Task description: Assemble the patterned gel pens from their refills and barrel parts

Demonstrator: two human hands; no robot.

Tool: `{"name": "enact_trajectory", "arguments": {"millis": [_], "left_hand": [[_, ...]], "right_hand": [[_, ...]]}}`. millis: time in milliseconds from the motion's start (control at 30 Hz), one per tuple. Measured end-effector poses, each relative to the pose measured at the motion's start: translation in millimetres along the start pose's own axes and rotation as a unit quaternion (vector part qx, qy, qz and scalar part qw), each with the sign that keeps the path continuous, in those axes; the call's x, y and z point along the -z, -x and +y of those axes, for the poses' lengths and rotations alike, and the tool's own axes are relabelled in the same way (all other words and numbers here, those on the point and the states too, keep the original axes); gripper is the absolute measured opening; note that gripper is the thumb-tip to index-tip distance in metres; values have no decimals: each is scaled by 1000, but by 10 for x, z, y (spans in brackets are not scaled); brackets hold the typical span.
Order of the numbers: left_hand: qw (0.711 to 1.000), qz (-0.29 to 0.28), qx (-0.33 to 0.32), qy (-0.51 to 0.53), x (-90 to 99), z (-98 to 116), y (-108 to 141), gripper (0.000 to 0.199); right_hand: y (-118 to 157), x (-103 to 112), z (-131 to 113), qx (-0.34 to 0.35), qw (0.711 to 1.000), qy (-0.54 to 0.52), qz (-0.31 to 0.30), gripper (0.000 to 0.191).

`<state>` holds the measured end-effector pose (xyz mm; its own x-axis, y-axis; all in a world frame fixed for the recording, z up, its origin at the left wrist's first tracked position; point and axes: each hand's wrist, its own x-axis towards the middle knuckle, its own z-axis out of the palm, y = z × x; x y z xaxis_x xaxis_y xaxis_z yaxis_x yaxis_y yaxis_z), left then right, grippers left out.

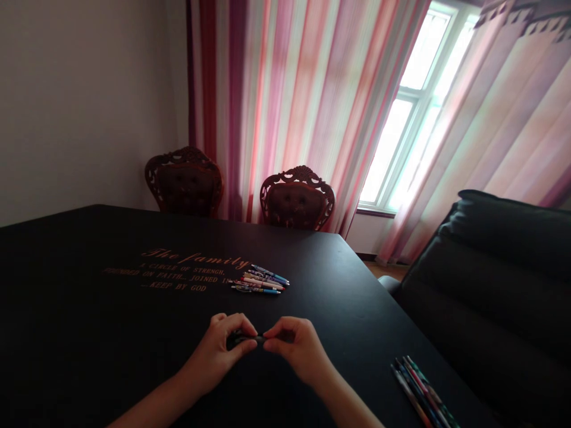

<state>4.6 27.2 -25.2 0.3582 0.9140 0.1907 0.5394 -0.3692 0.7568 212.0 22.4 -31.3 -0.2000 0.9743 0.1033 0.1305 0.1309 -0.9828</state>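
Observation:
Between my two hands is a small, thin, dark object (260, 339), perhaps a pen, held low over the black table. My left hand (227, 343) pinches it with thumb and forefinger, covering much of it. Thumb and fingertips of my right hand (292, 345) close on its right end. Beyond my hands lies a bunch of several colourful pens (261, 280), with blue, red and patterned barrels. Another group of pens (422, 392) rests near the table's right edge, to the right of my right forearm.
The black table (111, 339) bears gold lettering. Two carved chairs (190, 184) (297, 202) stand behind its far edge. A black leather seat (491, 285) is at the right, with striped curtains (303, 89) and a window (397, 137) behind.

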Motion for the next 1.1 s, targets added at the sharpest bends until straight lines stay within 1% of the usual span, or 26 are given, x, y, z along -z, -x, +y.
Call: {"name": "enact_trajectory", "arguments": {"millis": [67, 133, 200, 267, 367, 433, 533, 600, 667, 767, 900, 1100], "left_hand": [[999, -3, -14, -29, 1, 18, 10, 13], [997, 4, -43, -71, 29, 31, 12, 14], [989, 19, -79, -125, 67, 29, 7, 14], [979, 33, -99, -175, 95, 8, -2, 10], [972, 32, -97, -211, 100, -42, -16, 8], [972, 22, -91, -216, 87, -69, -21, 8], [972, 21, -90, -216, 71, -88, -21, 7], [973, 35, -87, -209, 76, -93, -25, 6], [976, 54, -72, -199, 97, -99, -37, 4], [979, 70, -39, -188, 144, -112, -61, 9], [980, 74, -21, -185, 182, -117, -74, 9], [980, 63, -30, -184, 173, -108, -72, 9]], "right_hand": [[2, -17, -2, -1, 1000, 26, 5, 10], [-23, 59, -9, 10, 998, 53, 12, 11], [-69, 208, -11, 23, 998, 59, 27, 13], [-121, 382, -1, 27, 997, 46, 48, 18], [-173, 589, 23, 17, 997, 25, 69, 25], [-183, 663, 33, 3, 997, 12, 70, 27], [-174, 708, 24, -8, 998, 7, 67, 28], [-168, 728, 12, -3, 998, 12, 65, 28], [-168, 754, 4, 5, 998, 18, 59, 27], [-175, 794, 8, 15, 998, 23, 49, 25], [-178, 804, 14, 19, 998, 28, 50, 26], [-173, 767, -5, 19, 998, 38, 54, 29]]}}
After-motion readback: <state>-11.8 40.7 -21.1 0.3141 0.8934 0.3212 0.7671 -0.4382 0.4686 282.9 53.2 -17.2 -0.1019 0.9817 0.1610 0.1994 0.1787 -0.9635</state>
